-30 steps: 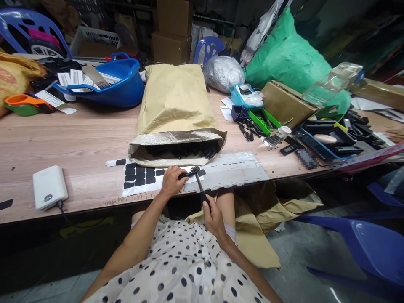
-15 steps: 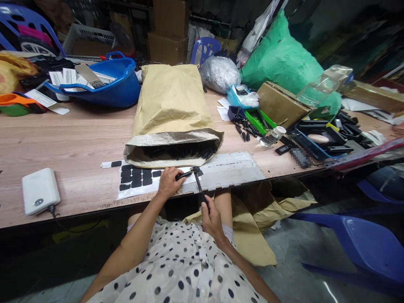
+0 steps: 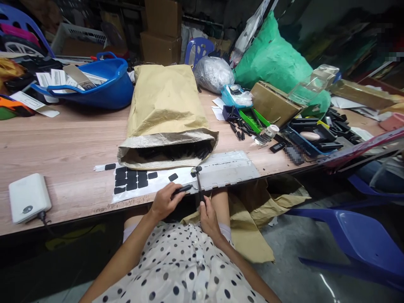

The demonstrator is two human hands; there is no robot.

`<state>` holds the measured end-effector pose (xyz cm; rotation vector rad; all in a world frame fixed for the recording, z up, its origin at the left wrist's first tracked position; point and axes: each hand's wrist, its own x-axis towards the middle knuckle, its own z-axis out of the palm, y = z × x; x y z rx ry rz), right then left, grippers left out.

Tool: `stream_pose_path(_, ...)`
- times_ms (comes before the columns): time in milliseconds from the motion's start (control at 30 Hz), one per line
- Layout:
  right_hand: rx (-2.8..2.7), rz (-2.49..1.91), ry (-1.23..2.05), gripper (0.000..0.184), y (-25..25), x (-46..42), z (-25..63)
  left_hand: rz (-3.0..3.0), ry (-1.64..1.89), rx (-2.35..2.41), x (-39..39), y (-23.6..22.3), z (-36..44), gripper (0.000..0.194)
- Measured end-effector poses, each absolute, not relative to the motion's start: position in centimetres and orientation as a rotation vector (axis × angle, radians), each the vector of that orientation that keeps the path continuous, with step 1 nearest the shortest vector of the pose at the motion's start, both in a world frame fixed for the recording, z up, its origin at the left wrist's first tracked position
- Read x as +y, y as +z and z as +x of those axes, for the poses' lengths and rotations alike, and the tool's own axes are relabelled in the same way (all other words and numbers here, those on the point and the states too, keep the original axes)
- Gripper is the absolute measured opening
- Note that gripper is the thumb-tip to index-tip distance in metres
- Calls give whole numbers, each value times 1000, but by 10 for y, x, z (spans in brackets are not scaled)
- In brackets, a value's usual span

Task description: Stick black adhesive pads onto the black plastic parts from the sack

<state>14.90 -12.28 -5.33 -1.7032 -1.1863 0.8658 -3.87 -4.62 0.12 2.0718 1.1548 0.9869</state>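
My left hand (image 3: 164, 203) is closed around a slim black pen-like piece (image 3: 183, 189) at the table's front edge; its exact kind is unclear. My right hand (image 3: 208, 216) grips the dark handle of a small hammer (image 3: 198, 182), whose head rests over the grey board (image 3: 232, 170). Left of the hammer lies a white sheet (image 3: 159, 185) bearing several black rounded pads (image 3: 131, 184). Just behind it, a tan paper sack (image 3: 167, 101) lies with its mouth facing me, and dark pieces show inside.
A white power bank (image 3: 29, 198) with a cable sits at left. Behind it stands a blue basin (image 3: 107, 90) of small boxes. To the right are a green tray (image 3: 254, 120), a clear bottle (image 3: 267, 135) and a blue tray (image 3: 303, 145) of dark parts. A blue chair (image 3: 362, 235) stands at right.
My left hand has drawn the black piece back toward me, away from the hammer head. The hammer stays nearly in place. The whole view has shifted slightly.
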Motion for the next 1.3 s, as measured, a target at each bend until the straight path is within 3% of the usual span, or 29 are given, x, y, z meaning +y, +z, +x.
stream_pose_path(100,-1206,-1687,908,40,-50,-124,150,2070,810,1039,-76,-4,-40,23)
stream_pose_path(400,-1199,-1703,945,40,-46,-124,152,2203,447,1314,-85,-51,-46,9)
stream_pose_path(600,-1205,-1694,914,39,-48,-125,152,2079,716,1296,-56,-6,-34,16)
stream_pose_path(800,-1214,-1701,929,38,-53,-123,153,1920,1147,2059,28,14,-58,25)
stream_pose_path(933,-1210,-1686,920,38,-53,-122,153,1762,1061,2335,61,2,-81,19)
stream_pose_path(1300,-1203,-1697,899,37,-57,-122,151,1704,979,2341,67,-9,-98,15)
